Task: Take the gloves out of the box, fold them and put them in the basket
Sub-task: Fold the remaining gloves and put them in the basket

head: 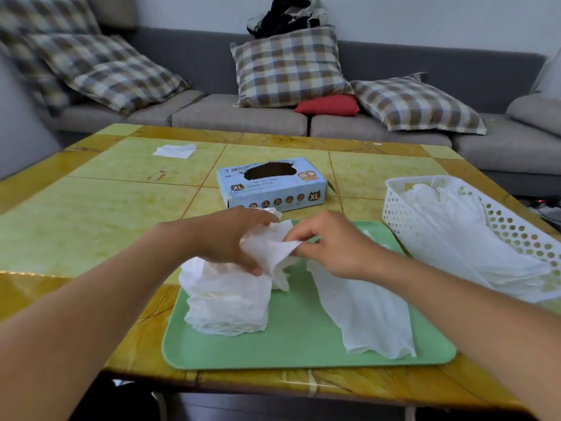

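Head view: a white glove (273, 249) is held over the far edge of a green tray (303, 344), pinched at one side by the left hand (230, 238) and at its other corner by the thumb and forefinger of the right hand (331, 241). Both hands are thus closed on the same glove, which is crumpled and not yet flat. Just below the left hand a stack of gloves (226, 299) is seen on the tray, and a single glove (364, 311) is laid out flat on the tray's right side, partly under the right forearm. The box (273, 185) stands beyond the tray on the yellow-green surface (91, 223), its opening dark; whether any gloves remain inside cannot be told. The white basket (391, 208), at the right, already holds several gloves.

The step in hand is judged to be the spreading of one glove before folding. It would be done best if the glove were pulled taut between the two pinches, so that creases are drawn out, then lowered flat onto bare tray. The thin material is likely to cling and bunch, so a gentle, even pull is advised.
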The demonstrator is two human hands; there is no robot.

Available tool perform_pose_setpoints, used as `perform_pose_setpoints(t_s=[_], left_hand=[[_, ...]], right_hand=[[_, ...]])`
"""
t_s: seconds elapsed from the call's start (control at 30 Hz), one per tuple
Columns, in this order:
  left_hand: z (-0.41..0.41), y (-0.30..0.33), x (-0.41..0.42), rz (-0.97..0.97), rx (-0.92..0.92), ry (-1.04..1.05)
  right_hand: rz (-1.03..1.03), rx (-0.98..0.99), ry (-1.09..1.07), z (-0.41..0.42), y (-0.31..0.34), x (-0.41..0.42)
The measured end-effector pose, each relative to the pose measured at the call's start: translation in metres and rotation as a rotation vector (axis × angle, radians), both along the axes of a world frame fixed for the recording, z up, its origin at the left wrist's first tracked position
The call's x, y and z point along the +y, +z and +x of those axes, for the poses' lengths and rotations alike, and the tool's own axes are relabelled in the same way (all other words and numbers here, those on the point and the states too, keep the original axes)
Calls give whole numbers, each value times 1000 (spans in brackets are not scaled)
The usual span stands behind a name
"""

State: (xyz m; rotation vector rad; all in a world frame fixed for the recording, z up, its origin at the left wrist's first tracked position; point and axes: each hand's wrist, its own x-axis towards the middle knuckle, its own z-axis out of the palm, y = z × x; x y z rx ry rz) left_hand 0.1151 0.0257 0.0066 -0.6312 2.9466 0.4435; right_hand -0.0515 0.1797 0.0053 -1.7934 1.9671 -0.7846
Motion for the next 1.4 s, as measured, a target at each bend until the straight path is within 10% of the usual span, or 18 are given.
perform_pose_setpoints(t_s=[0.37, 0.5, 0.67, 0.8, 1.4], left_hand=[[0, 1, -9, -26, -120, 38], [-7, 32, 26, 7, 146, 63], [-53, 43, 96, 907, 575, 98], [-64, 40, 101, 1213, 606, 235], [-53, 38, 66, 1258, 698, 490]], right_hand=[[32, -1223, -336, -57, 41, 48], [58, -1269, -300, -62, 55, 55], [168, -1395, -108, -55, 54, 59], [130, -1491, -76, -60, 48, 61], [98, -1320, -10, -61, 22, 64]])
